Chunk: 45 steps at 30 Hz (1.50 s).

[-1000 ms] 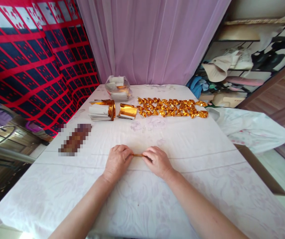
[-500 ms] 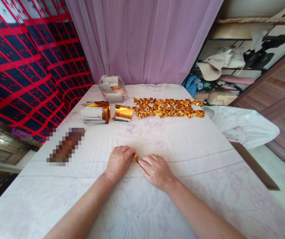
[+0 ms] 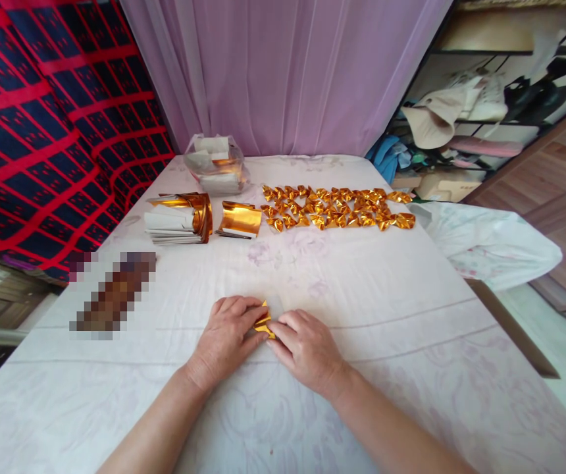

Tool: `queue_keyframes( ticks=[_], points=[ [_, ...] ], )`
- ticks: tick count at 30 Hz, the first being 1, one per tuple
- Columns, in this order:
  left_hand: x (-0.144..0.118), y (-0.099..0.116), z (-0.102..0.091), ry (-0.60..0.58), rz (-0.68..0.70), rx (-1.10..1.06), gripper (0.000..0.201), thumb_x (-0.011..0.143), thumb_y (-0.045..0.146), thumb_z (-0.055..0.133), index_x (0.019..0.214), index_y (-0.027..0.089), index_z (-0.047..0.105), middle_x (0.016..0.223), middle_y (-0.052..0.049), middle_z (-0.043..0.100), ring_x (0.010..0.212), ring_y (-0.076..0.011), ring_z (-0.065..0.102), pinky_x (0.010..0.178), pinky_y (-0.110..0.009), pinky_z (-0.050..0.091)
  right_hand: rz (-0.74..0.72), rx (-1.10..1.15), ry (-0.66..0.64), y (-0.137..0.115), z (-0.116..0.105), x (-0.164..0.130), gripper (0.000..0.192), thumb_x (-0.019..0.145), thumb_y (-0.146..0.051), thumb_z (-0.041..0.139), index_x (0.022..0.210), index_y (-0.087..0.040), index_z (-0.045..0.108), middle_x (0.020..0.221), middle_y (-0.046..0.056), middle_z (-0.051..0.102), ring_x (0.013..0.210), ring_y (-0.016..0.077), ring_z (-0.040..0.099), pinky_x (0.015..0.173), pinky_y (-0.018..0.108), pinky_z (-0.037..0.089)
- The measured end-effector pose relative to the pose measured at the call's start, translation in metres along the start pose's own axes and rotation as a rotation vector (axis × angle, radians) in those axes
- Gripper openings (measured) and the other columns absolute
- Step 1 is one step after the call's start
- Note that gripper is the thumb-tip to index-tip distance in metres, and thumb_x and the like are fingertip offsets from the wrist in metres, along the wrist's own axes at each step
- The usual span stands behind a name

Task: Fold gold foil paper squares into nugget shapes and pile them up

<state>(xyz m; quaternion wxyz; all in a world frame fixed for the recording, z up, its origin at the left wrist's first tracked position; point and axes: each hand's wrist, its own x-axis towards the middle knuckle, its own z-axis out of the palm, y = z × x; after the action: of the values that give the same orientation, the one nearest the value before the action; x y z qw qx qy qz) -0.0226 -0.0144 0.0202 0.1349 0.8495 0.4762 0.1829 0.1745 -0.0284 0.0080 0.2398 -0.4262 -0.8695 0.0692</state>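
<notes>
Tabletop (image 3: 411, 342) covered with a pale floral-print cloth, wide and flat, serving as a firm pressing surface for small folding work. Lilac curtain (image 3: 287, 72) hangs behind the far edge; red-and-navy patterned fabric (image 3: 41, 118) to the left. White plastic bag (image 3: 485, 247) slumps off the tabletop's right side. Along the far edge, a long double row of finished gold foil folded pieces (image 3: 337, 209) lies laid out in order, apparently kept well away from the working spot so they stay uncrushed and countable. Left of the row: a stack of white-backed gold foil sheets (image 3: 177, 218), curled at the end, and just beside it a loose curved gold foil sheet (image 3: 240, 219), both within reach as supply. Behind them, a clear plastic bag of more paper (image 3: 216, 164). A blurred patch on the cloth at left cannot be identified. Near the front edge, both hands meet, knuckles up. Left hand (image 3: 226, 339) presses fingertips down on the small folded gold foil piece (image 3: 264, 322), pinning it against the cloth; right hand (image 3: 307, 349) pinches its near corner from the other side. The piece sits directly between the two sets of fingertips, touching both, mostly covered, only a small gold triangle showing. Held low and flat, likely to keep the crease sharp.
</notes>
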Motion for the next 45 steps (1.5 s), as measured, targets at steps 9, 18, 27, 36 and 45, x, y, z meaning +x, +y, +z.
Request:
queue_keyframes(
  ticks=[9,18,27,36,45],
  points=[
    [0.0,-0.004,0.001,0.014,0.001,0.002,0.032,0.088,0.029,0.062,0.12,0.026,0.063,0.12,-0.006,0.061,0.111,-0.0251,0.055,0.093,-0.044,0.041,0.026,0.242,-0.048,0.019,-0.016,-0.005,0.033,0.076,-0.012,0.058,0.108,-0.021,0.062,0.105,0.006,0.062,0.096,0.0207,0.058,0.085,0.036,0.05],
    [0.0,-0.005,0.0,0.068,0.008,-0.006,0.029,0.087,0.021,0.062,0.116,0.026,0.065,0.118,-0.006,0.064,0.108,-0.0244,0.057,0.091,-0.043,0.043,-0.072,0.147,-0.016,0.026,-0.013,-0.005,0.024,0.085,-0.01,0.051,0.101,-0.022,0.066,0.103,0.006,0.061,0.093,0.0192,0.057,0.084,0.036,0.049],
    [0.002,0.003,-0.001,0.074,0.047,0.03,0.01,0.09,0.02,0.057,0.093,0.022,0.066,0.112,-0.004,0.07,0.101,-0.0217,0.062,0.089,-0.041,0.044,-0.14,0.078,0.037,0.022,-0.018,0.001,0.017,0.093,-0.017,0.052,0.088,-0.02,0.068,0.093,0.005,0.065,0.083,0.0171,0.058,0.076,0.031,0.048],
    [0.002,0.008,0.0,0.034,0.003,-0.005,0.01,0.084,0.026,0.066,0.094,0.023,0.065,0.116,-0.004,0.068,0.108,-0.0237,0.059,0.099,-0.047,0.037,-0.115,0.108,0.002,0.019,-0.012,0.002,0.015,0.095,-0.022,0.053,0.092,-0.021,0.068,0.087,0.004,0.067,0.078,0.0162,0.059,0.074,0.03,0.048],
    [0.002,0.007,-0.002,0.006,-0.01,-0.048,0.015,0.083,0.026,0.067,0.097,0.023,0.065,0.117,-0.003,0.067,0.11,-0.024,0.058,0.101,-0.047,0.037,-0.038,0.21,0.029,0.025,-0.009,0.002,0.018,0.095,-0.025,0.054,0.084,-0.02,0.067,0.089,0.004,0.066,0.082,0.0159,0.059,0.076,0.03,0.046]
  ],
)
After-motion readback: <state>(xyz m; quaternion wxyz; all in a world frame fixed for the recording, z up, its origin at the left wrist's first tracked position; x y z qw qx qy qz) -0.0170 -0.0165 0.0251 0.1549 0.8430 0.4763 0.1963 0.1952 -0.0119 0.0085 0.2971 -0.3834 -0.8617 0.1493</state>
